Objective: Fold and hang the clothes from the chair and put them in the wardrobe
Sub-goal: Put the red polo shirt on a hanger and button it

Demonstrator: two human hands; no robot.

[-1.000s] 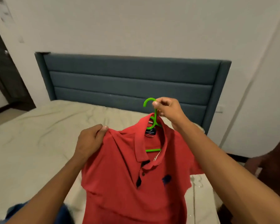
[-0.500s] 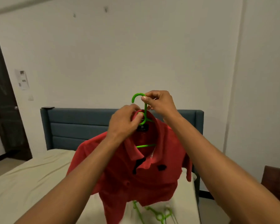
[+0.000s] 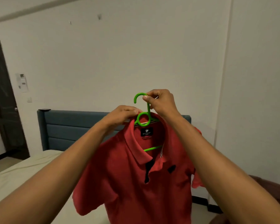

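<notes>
A red polo shirt (image 3: 136,178) hung on a green plastic hanger (image 3: 143,118), held up in the air in front of the person, above the near edge of the bed (image 3: 19,173). The hanger's hook pointed to the left, and its lower crossbar showed through the open collar. A dark label sat inside the neck, and the placket and a small chest mark were dark as well.

The right hand (image 3: 162,102) pinched the hanger's stem just below the hook, thumb and fingers curled tight around it, bearing the garment's weight. The left hand (image 3: 121,114) was at the collar on the shirt's left shoulder, beside the hanger's ring, fingers curled down onto the fabric; whether they gripped the cloth or the hanger arm beneath could not be told. Both forearms reached up and forward from the lower corners of the view.

Behind the shirt stood a blue-grey padded headboard (image 3: 74,128) against a plain white wall (image 3: 136,54). The bed carried a pale sheet. A dark door (image 3: 5,102) stood at the left, with a small white panel (image 3: 22,82) mounted on the wall beside it. A dark brown piece of furniture (image 3: 271,188) showed at the lower right edge, too cropped to identify.
</notes>
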